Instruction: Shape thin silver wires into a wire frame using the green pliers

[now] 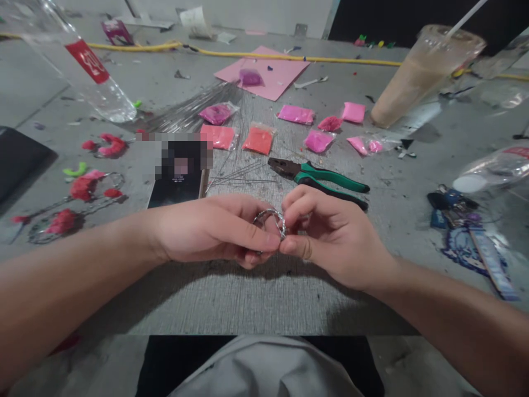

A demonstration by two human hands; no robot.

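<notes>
Between my two hands is a ring of twisted silvery wire [270, 212], held over the near part of the table. My left hand [219, 229] pinches its lower side between thumb and fingers. At the ring's right edge, the thumb and index finger of my right hand [334, 237] close on the wire; their exact grip is partly hidden. Just beyond my right hand lie pliers [320, 177] with green and black handles. Several thin straight wires [243, 179] rest left of the pliers' jaws, beside a phone [177, 176].
Small packets of pink and red clay [259, 139] lie behind the pliers. Farther back are a bundle of wires [194, 113] and a pink sheet [281, 77]. A water bottle [95, 71] stands left, a drink cup [413, 77] right. Red-decorated wire pieces [82, 187] lie at left.
</notes>
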